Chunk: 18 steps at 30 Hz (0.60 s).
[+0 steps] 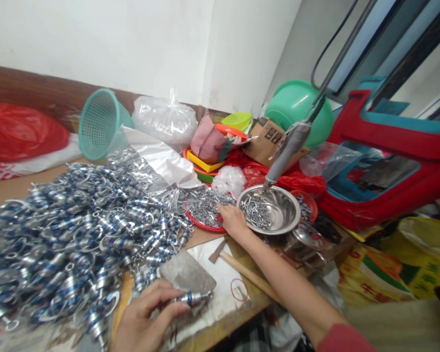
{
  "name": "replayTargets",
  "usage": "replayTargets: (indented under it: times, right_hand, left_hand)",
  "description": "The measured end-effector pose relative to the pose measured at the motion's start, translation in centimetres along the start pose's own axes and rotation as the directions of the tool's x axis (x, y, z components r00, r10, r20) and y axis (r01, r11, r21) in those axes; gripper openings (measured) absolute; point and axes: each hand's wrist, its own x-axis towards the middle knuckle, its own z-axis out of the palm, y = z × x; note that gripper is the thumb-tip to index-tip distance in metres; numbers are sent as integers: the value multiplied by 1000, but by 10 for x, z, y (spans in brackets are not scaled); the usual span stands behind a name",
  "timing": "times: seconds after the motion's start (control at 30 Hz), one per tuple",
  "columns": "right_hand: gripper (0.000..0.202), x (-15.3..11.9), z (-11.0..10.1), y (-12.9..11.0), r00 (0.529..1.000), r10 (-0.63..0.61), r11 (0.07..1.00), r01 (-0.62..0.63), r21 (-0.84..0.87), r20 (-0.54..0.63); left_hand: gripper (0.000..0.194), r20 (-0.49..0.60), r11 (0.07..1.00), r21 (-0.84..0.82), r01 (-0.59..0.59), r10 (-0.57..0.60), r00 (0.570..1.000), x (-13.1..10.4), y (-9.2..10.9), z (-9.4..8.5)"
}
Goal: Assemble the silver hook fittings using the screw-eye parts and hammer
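Note:
My left hand [150, 313] grips a blue and silver metal fitting [192, 298] between thumb and fingers, low over the front edge of a grey metal block [187, 272]. My right hand [232, 220] reaches to the small metal parts [205, 205] heaped in a red tray [205, 227]. Its fingertips dip toward that heap, bent together; whatever is between them is too small or hidden to tell. Under my right forearm lies a hammer [238, 266] with a wooden handle. Left of my hands spreads a big pile of similar blue and silver fittings [77, 234].
A steel bowl [284, 215] of metal pins stands right of the tray, with a grey hanging electric screwdriver [288, 149] above it. Behind are a turquoise basket [102, 124], plastic bags [165, 120], a cardboard box [266, 139] and a green basin [298, 110]. A red chair [388, 181] stands at right.

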Motion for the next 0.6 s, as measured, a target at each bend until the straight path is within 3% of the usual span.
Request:
replayTargets:
  times: [0.07, 0.17, 0.37, 0.6]
  right_hand:
    - [36, 25, 6, -2, 999, 4, 999, -2, -42, 44]
    - [31, 39, 11, -2, 994, -27, 996, 35, -77, 106]
    - [30, 38, 5, 10, 981, -69, 994, 83, -73, 183]
    - [30, 35, 10, 4, 986, -58, 998, 57, 7, 155]
  left_hand:
    - [11, 34, 1000, 7, -3, 3, 999, -1, 1, -3]
    - [12, 81, 998, 49, -34, 30, 996, -4, -3, -8]
    - [15, 93, 993, 54, -105, 100, 991, -7, -5, -8]
    - [17, 101, 991, 61, -116, 110, 989, -8, 7, -5]
